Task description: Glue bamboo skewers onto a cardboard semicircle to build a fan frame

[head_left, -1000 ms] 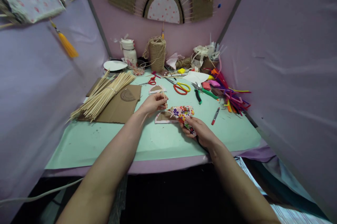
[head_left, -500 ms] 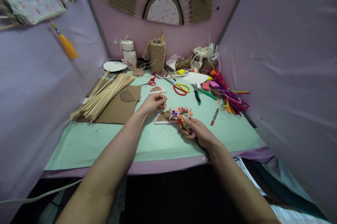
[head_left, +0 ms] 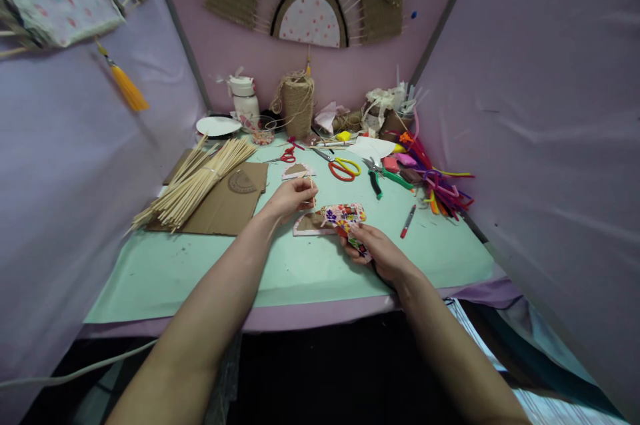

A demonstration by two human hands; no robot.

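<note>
"While your forearms (head_left: 233,265) stretched over the pale green tabletop (head_left: 200,288), what lay biggest upon it?"

"A cardboard sheet (head_left: 217,215) lay to your left; a bundle of sticks (head_left: 200,178) rested across it."

"And your hands?"

"Your right hand (head_left: 373,245) was curled round a grip; your left hand (head_left: 294,197) was nearly closed, thumb and fingertips pinched together."

"What had you hold of?"

"Your right hand had a flower-patterned glue gun (head_left: 345,214), its front end turned leftward; scissors (head_left: 346,169) with red and yellow handles lay beyond it; a half-round cardboard piece (head_left: 308,224) with a pale border lay on the tabletop, partly hidden by the glue gun; a marker (head_left: 408,222) lay off to the right; smallest, a short stick (head_left: 313,184) stood roughly upright in your left fingertips, near the glue gun; whether those two touched could not be told."
</note>
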